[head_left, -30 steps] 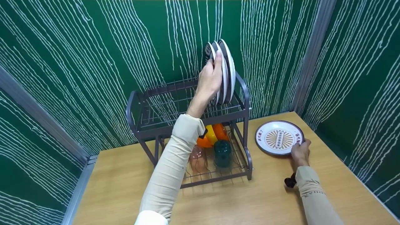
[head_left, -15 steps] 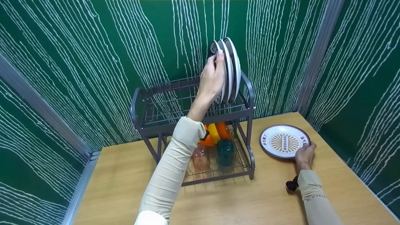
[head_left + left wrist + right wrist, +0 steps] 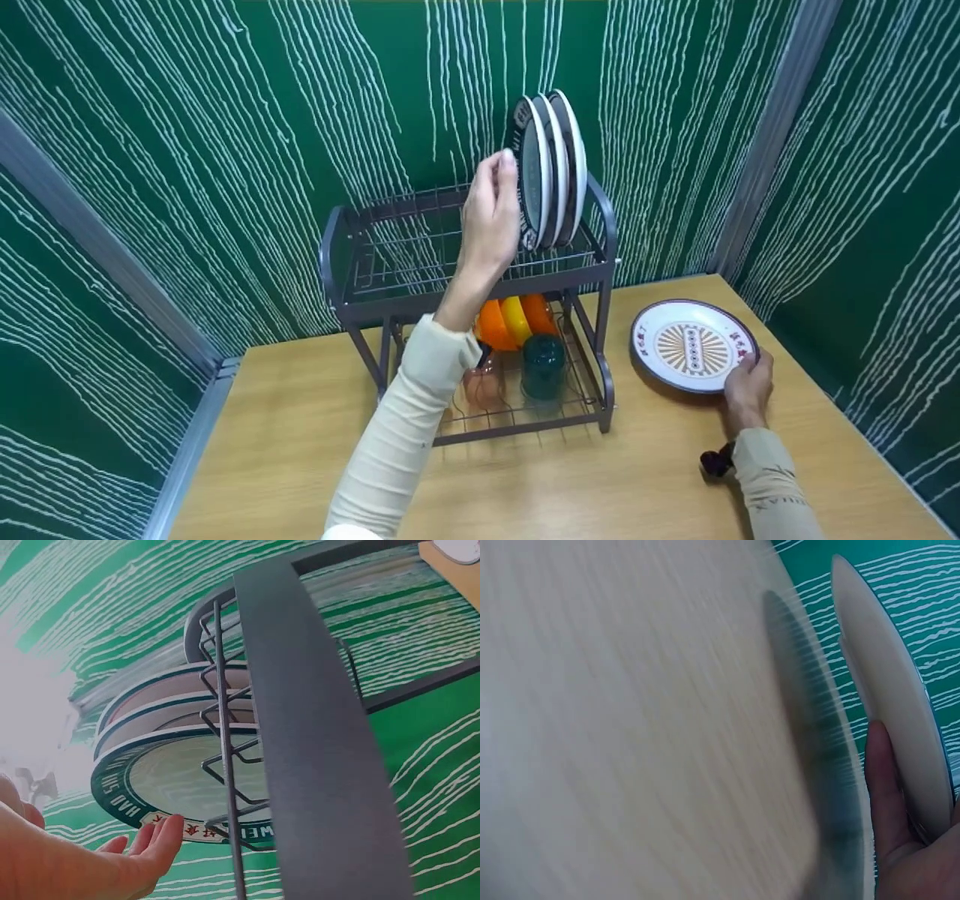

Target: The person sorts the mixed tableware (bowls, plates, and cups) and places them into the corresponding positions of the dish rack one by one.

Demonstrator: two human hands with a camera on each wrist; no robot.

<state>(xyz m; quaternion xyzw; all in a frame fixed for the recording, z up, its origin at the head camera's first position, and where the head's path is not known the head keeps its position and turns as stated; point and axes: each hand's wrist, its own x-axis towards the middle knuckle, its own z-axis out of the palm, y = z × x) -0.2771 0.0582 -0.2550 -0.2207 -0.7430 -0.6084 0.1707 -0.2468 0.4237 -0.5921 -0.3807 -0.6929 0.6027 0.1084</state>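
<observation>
Three plates stand on edge, side by side, at the right end of the dish rack's top tier. My left hand is just left of them, fingers extended and holding nothing. In the left wrist view, the fingers of this hand are near the lettered green rim of the nearest plate. My right hand grips the near right rim of a white plate with a sunburst pattern. The right wrist view shows this plate lifted off the table, its shadow below, with fingers under it.
On the rack's lower tier are orange and yellow bowls, a dark green glass and a pink glass. The wooden table is bounded by green walls with white streaks.
My left hand has let go of the standing plates and drawn away to the left and down. The right hand has raised the sunburst plate off the table.
</observation>
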